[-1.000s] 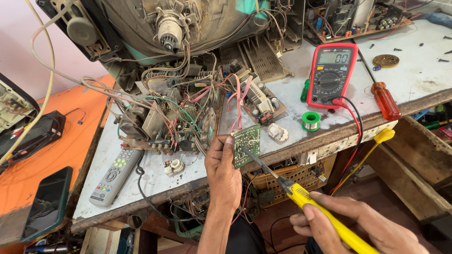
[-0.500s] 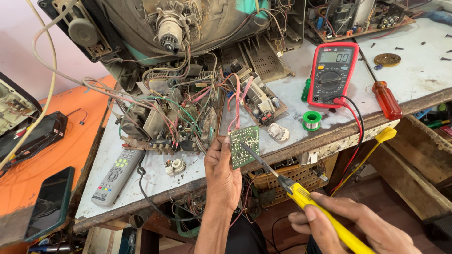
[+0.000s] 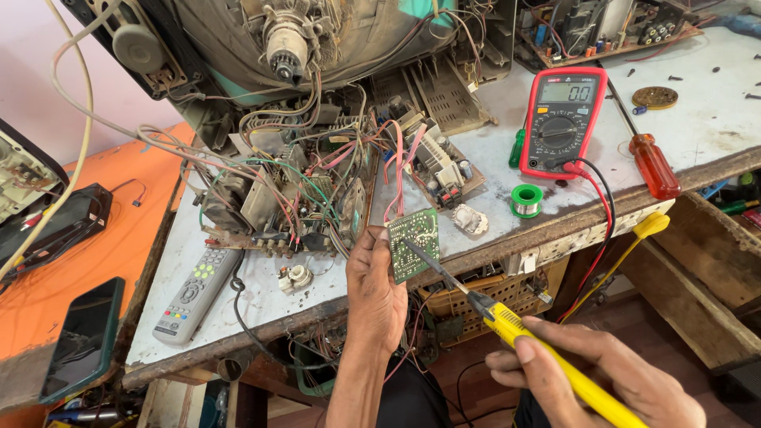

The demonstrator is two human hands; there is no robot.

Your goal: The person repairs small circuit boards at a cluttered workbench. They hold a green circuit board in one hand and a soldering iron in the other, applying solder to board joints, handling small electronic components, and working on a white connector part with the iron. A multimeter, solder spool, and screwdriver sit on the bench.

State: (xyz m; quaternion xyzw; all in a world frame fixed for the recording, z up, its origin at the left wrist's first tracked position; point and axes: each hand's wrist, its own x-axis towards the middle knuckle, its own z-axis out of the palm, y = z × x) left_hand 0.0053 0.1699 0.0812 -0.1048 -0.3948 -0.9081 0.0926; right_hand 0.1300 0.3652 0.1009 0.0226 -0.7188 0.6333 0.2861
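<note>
My left hand pinches a small green circuit board by its left edge, holding it upright above the table's front edge. Pink and red wires run from the board up to the opened chassis. My right hand grips a yellow-handled soldering iron. Its dark metal tip rests on the solder side of the green board.
A red multimeter with red and black leads lies at the right, beside a green solder spool and an orange-handled screwdriver. A grey remote control lies at the left. A tube neck rises behind the chassis.
The view has shifted slightly. The iron's tip has moved up onto the middle of the green board; both hands otherwise stay in place.
</note>
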